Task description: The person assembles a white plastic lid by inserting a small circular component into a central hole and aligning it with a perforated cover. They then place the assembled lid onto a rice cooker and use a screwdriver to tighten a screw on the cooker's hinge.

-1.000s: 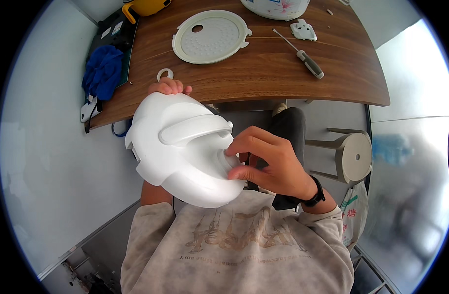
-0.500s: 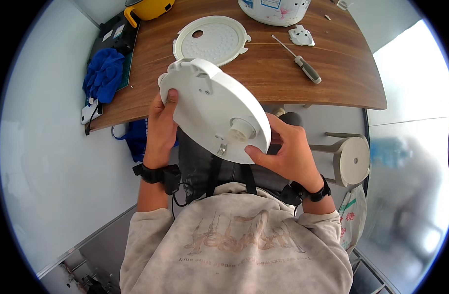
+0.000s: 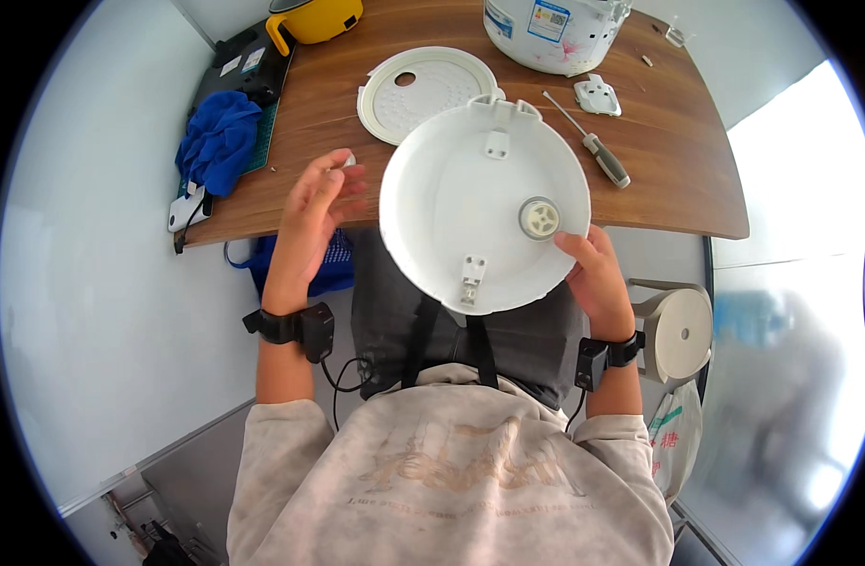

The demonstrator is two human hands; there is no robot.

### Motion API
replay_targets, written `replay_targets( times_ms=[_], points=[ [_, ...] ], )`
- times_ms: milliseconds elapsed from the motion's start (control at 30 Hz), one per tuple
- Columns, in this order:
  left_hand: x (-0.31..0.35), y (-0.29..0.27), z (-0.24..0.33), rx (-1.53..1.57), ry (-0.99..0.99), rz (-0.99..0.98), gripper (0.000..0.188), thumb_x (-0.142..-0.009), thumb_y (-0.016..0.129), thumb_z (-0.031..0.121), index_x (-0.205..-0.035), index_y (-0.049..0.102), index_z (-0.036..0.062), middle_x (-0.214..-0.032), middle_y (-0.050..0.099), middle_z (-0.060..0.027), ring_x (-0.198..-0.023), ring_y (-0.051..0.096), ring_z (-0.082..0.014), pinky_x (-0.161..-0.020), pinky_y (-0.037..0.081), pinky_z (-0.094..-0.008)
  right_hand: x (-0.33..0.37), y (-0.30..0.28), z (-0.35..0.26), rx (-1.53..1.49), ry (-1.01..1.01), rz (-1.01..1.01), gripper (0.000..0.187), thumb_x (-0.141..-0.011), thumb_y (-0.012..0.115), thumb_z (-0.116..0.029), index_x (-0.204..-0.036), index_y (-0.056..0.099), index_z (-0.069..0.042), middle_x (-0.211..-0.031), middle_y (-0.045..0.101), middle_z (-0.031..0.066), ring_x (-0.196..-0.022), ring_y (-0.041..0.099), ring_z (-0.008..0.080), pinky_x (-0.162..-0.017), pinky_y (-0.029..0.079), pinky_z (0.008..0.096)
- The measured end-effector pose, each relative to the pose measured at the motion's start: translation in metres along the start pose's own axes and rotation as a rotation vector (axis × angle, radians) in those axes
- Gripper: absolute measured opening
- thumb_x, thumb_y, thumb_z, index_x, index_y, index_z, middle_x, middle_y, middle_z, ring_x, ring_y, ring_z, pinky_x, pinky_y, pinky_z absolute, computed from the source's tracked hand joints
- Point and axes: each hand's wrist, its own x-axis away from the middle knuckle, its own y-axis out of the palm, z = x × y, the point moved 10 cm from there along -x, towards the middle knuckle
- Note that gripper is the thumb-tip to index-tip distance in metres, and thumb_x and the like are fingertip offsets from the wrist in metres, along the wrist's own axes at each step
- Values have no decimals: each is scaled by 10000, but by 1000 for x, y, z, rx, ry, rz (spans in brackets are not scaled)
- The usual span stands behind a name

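In the head view, your right hand (image 3: 598,274) grips the white round lid (image 3: 451,208) by its lower right rim, thumb on the inner face just beside the round valve (image 3: 541,218), the other fingers mostly hidden behind. The lid hangs over your lap and the front edge of the desk (image 3: 678,170), its hollow inside turned toward you. Your left hand (image 3: 312,212) is apart from the lid, fingers loosely parted, beside a small white piece (image 3: 349,160); you cannot tell whether they touch it. Beyond the lid, and partly covered by it, lies the pale round plate (image 3: 409,90). To its right are the screwdriver (image 3: 606,160) and a white bracket (image 3: 598,95).
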Motion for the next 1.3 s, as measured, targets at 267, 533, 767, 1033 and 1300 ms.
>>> replay_targets(
  times_ms=[267, 533, 767, 1033, 1300],
  points=[
    [-25, -39, 26, -1037, 339, 251, 469, -892, 762, 226, -1299, 605, 55, -1165, 639, -160, -1062, 638, -287, -923, 519, -383, -19, -24, -3, -25, -64, 85, 328, -981, 602, -155, -1213, 625, 76, -1101, 713, 106, -959, 697, 170, -845, 561, 316],
    [-52, -38, 0, -1222, 249, 139, 486, -865, 771, 168, -1308, 609, 49, -1189, 642, -125, -1035, 659, -248, -877, 538, -356, -31, -9, 14, -24, 25, 30, 344, -984, 612, -181, -1210, 640, 77, -1071, 716, 91, -935, 693, 152, -824, 567, 302],
    [-21, 32, 48, -915, 339, -22, 461, -838, 770, 105, -1270, 620, 44, -1187, 652, -70, -1043, 651, -170, -835, 536, -298, -34, -8, 17, -8, 22, 32, 359, -984, 625, -192, -1219, 636, 78, -1103, 704, 89, -950, 687, 143, -831, 571, 296],
    [-3, 162, 49, -913, 375, -396, 497, -816, 809, 163, -1270, 620, 91, -1126, 634, -69, -946, 628, -197, -792, 550, -317, -35, -5, 17, -25, 17, -3, 387, -998, 639, -248, -1236, 640, 57, -1116, 702, 81, -976, 679, 137, -857, 565, 296],
    [-11, 192, 29, -1022, 367, -513, 484, -809, 815, 162, -1244, 618, 88, -1127, 618, -68, -938, 627, -213, -794, 549, -338, -33, 0, 14, 19, 10, -44, 452, -1005, 650, -349, -1252, 650, 29, -1132, 698, 75, -1001, 663, 123, -894, 552, 313]
  ],
)
